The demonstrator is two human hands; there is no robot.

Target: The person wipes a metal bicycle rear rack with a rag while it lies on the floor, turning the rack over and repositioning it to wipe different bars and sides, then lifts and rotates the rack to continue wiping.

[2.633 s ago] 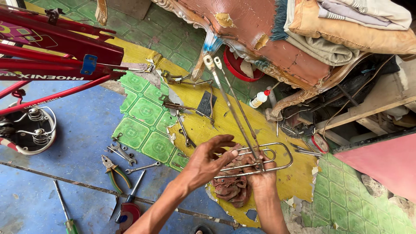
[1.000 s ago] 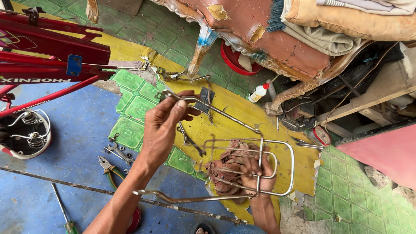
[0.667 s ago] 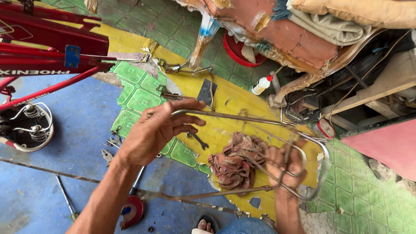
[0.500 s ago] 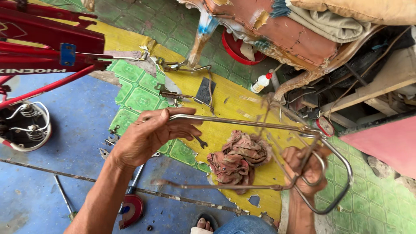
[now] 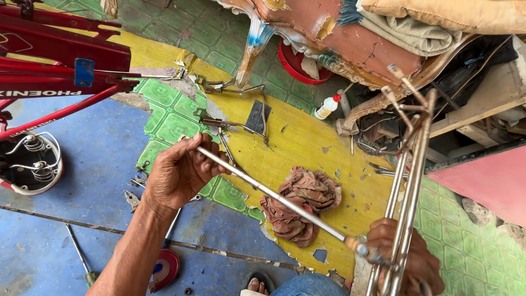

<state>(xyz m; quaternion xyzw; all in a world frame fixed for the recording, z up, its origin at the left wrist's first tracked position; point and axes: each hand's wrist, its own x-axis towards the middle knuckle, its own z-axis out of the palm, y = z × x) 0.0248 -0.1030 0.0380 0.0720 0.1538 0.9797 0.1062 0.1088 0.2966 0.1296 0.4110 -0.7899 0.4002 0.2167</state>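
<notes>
My left hand (image 5: 181,172) grips one end of a thin chrome rod (image 5: 274,194), a stay of a metal bicycle rack. The rod runs diagonally down to my right hand (image 5: 405,257) at the lower right. My right hand is closed around the rack's chrome tubes (image 5: 408,186), which stand nearly upright and end in bent tips near the furniture above. A crumpled reddish-brown rag (image 5: 298,200) lies on the yellow floor patch below the rod.
A red bicycle frame (image 5: 60,60) fills the upper left, a sprung saddle base (image 5: 33,164) at the left edge. Pliers (image 5: 134,197), a screwdriver (image 5: 79,257), loose metal parts, a white squeeze bottle (image 5: 327,106) and a red bowl (image 5: 298,63) lie around. Worn furniture crowds the upper right. My sandalled toes (image 5: 257,285) show below.
The rack was lifted off the rag and swung rightward and upright. My right hand moved to the lower right with it; my left hand kept hold of the stay rod.
</notes>
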